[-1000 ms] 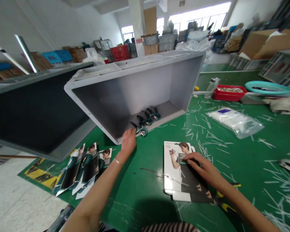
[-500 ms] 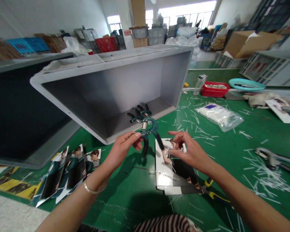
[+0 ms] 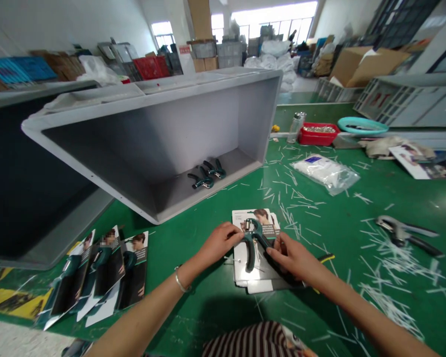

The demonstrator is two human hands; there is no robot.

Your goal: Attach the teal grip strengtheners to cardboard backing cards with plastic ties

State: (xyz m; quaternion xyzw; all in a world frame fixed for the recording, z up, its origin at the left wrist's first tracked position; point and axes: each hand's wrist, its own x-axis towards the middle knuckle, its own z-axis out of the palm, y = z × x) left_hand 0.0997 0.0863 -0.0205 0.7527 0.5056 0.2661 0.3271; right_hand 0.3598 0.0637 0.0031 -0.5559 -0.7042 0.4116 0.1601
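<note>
A dark green hand grip strengthener (image 3: 251,243) with a metal spring and black handles lies over a stack of printed backing cards (image 3: 241,270). At its left side the fingers of my left hand (image 3: 223,241) are closed on its spring end. My right hand (image 3: 290,253) pinches the right handle, its fingertips over the top card. Partly hidden under my right wrist is a tool with yellow handles (image 3: 326,258). Two more grip strengtheners (image 3: 208,173) rest inside the tilted grey bin (image 3: 159,206).
Several carded grip strengtheners (image 3: 100,267) lie at the left table edge. White plastic ties (image 3: 386,258) are scattered on the right, around a hand tool (image 3: 405,233). Farther back are a plastic bag (image 3: 327,173), a red tray (image 3: 318,136) and a turquoise basin (image 3: 362,125).
The grip strengthener has come down from the air onto the card stack. My right hand, earlier apart from it with fingers spread, now grips its handle. The view has shifted slightly.
</note>
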